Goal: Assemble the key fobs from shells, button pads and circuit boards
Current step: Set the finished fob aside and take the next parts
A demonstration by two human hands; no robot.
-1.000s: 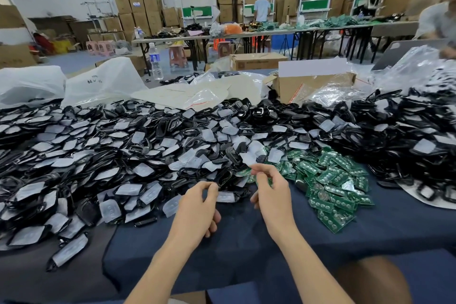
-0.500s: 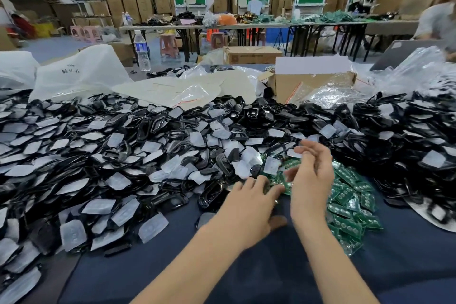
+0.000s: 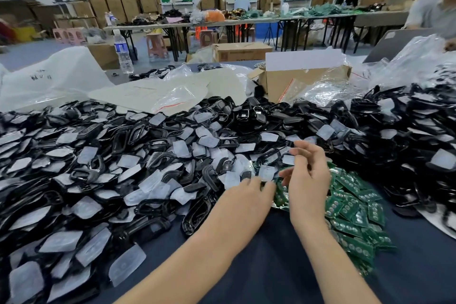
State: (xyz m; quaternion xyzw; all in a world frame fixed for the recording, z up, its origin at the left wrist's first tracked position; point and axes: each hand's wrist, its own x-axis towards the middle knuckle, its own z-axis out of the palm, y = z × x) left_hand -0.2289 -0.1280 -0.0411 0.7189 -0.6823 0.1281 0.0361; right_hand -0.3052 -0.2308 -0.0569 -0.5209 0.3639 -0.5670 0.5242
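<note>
Glossy black shells point(image 3: 197, 216) and frosted, translucent button pads point(image 3: 127, 264) are heaped together from 7 to 3 o'clock. Green circuit boards point(image 3: 350, 207) with round contacts lie at 4. The left hand point(image 3: 244, 197) touches the pads and the right hand point(image 3: 308, 180) hovers, loosely curled. I cannot tell if either holds anything.

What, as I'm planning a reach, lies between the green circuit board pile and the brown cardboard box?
Head view: heaped black plastic shells and translucent white button pads.
</note>
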